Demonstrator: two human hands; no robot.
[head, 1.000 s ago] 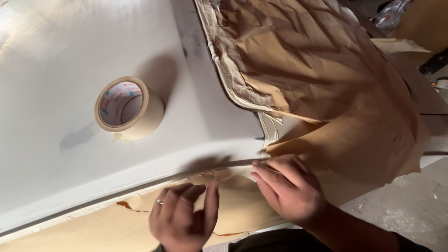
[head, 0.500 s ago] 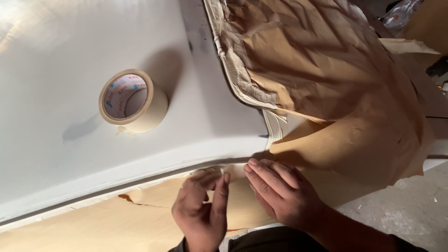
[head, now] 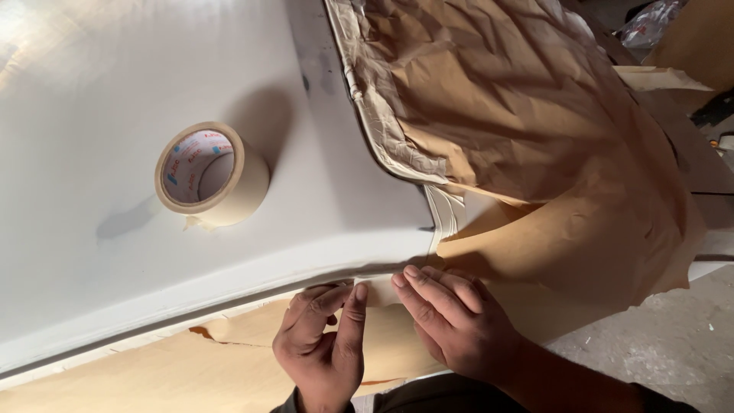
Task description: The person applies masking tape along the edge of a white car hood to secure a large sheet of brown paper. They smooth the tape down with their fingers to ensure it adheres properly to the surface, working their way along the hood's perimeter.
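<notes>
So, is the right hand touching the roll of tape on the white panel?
Apart. The head view shows the right hand pressing brown paper at the white panel's lower edge, while the roll of tape stands alone, bare panel between them.

Panel: off-white, dark smudges near top. Tape roll: beige, white core with red and blue print. Masking paper: tan-brown, creased, edged in pale cream tape. Floor: grey, speckled
</notes>
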